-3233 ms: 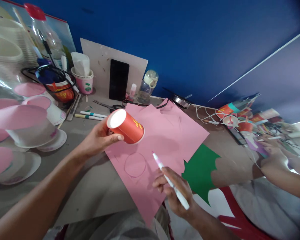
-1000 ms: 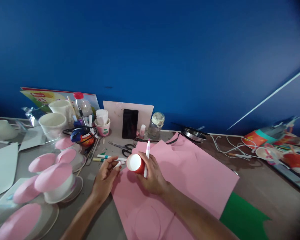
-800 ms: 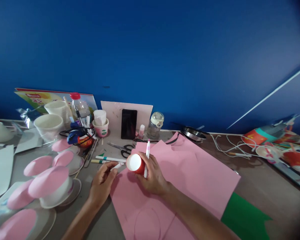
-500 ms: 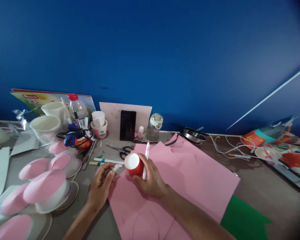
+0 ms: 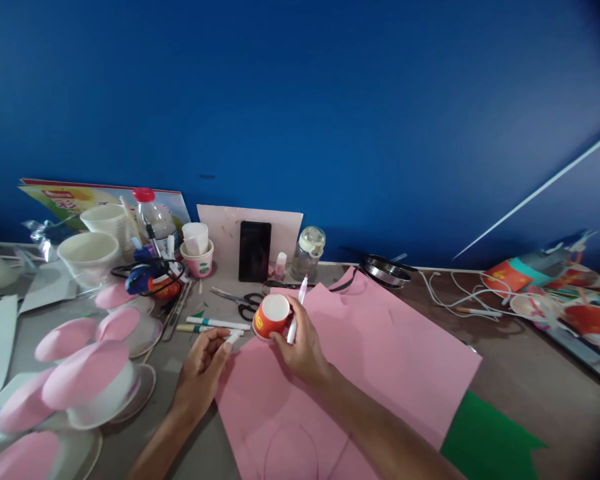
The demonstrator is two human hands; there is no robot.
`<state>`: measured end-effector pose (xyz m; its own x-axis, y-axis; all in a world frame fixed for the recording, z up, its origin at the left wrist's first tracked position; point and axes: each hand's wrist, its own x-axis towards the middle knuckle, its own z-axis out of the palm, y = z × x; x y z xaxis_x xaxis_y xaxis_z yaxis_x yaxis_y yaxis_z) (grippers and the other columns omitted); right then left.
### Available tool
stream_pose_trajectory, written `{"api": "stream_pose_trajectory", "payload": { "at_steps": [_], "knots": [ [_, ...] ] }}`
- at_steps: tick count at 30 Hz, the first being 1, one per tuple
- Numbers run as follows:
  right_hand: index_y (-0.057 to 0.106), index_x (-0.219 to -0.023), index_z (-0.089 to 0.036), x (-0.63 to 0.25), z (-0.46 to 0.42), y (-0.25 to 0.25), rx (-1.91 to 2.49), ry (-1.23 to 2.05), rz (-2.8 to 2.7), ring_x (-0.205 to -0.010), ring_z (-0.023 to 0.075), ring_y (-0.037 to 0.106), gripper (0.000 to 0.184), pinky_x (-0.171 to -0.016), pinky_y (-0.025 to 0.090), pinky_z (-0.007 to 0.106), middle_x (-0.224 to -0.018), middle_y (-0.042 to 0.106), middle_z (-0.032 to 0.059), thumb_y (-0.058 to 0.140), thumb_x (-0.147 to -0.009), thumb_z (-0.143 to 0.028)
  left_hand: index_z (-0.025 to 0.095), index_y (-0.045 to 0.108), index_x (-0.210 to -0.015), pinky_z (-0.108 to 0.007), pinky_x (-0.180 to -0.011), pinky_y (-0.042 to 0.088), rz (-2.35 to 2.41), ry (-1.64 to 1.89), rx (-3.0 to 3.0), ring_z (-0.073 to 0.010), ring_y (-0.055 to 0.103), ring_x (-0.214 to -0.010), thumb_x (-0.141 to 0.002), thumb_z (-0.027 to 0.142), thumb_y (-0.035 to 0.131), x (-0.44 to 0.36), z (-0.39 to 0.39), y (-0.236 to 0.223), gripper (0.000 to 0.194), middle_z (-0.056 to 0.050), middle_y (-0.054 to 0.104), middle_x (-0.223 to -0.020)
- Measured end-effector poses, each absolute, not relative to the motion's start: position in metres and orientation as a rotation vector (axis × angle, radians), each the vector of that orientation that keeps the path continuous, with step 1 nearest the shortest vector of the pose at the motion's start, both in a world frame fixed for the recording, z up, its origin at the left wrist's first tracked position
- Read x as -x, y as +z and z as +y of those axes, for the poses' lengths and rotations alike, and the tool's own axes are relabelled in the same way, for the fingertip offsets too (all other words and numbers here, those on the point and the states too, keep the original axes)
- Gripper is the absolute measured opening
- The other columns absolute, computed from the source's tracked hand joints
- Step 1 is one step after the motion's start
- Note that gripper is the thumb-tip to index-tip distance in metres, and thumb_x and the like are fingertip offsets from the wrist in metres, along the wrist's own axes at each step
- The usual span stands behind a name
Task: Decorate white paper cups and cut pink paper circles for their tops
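Observation:
My right hand [image 5: 303,347] is closed around a small red paper cup [image 5: 270,325] with yellow print. The cup's round white end tilts up toward me. The same hand also grips a white marker [image 5: 293,330] with a pink tip pointing up, beside the cup. To the left, my left hand [image 5: 205,363] pinches a small white piece [image 5: 233,337] whose kind I cannot make out. Both hands are over the left part of some pink paper sheets [image 5: 380,360]; a curved line is drawn on the sheet near me. Two more markers [image 5: 215,323] lie just beyond my left hand.
Scissors [image 5: 237,298] lie behind the cup. A phone [image 5: 255,251] leans upright against a pink board, beside a glass jar [image 5: 310,252]. Bowls with pink paper ovals [image 5: 87,373] crowd the left. Green paper [image 5: 490,433] and white cables [image 5: 455,293] lie at right.
My right hand has moved slightly up and right with the cup and marker. The cup has turned, so its printed side now shows. My left hand stays nearly still.

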<state>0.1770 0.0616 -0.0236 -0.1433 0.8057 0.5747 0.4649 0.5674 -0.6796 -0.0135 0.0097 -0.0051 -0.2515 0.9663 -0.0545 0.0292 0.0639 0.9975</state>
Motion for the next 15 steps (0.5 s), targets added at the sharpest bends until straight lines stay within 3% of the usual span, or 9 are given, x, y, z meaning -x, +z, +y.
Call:
{"api": "stream_pose_trajectory", "payload": {
  "at_steps": [6,10,12,15],
  "knots": [
    [0.026,-0.142,-0.015,-0.175,0.055,-0.021,1.036,0.462,-1.715,-0.11,0.0287,0.058,0.059,-0.091,0.05,0.048,-0.133,0.049,0.0214,0.049,-0.089,-0.027,0.019,0.058,-0.09,-0.02,-0.047,0.036,1.463,1.325,-1.048,-0.0108,0.046,-0.053,-0.067,0.056,0.07,0.012,0.009,-0.003,0.045,0.004,0.054,-0.061],
    [0.035,-0.134,-0.022,-0.178,0.036,-0.01,0.833,0.72,-1.642,-0.083,0.0207,0.065,0.042,-0.078,0.055,0.041,-0.097,0.067,0.0091,0.046,-0.094,-0.028,0.019,0.06,-0.085,-0.02,-0.046,0.035,1.465,1.306,-1.004,-0.0108,0.046,-0.051,-0.065,0.056,0.071,0.014,0.01,-0.002,0.044,0.004,0.054,-0.06],
    [0.04,-0.13,-0.024,-0.179,0.027,-0.005,0.72,0.937,-1.56,-0.068,0.0166,0.062,0.035,-0.066,0.055,0.034,-0.085,0.066,0.005,0.04,-0.097,-0.035,0.018,0.061,-0.085,-0.021,-0.049,0.037,1.451,1.302,-0.984,-0.0107,0.046,-0.053,-0.068,0.055,0.07,0.016,0.01,-0.002,0.041,0.004,0.053,-0.059],
    [0.045,-0.128,-0.023,-0.178,0.018,-0.001,0.613,1.082,-1.454,-0.062,0.0156,0.058,0.042,-0.057,0.052,0.031,-0.078,0.064,0.0042,0.037,-0.096,-0.049,0.019,0.061,-0.087,-0.021,-0.053,0.038,1.406,1.317,-0.943,-0.011,0.046,-0.055,-0.074,0.053,0.066,0.02,0.01,-0.005,0.037,0.004,0.053,-0.06]
  ]
}}
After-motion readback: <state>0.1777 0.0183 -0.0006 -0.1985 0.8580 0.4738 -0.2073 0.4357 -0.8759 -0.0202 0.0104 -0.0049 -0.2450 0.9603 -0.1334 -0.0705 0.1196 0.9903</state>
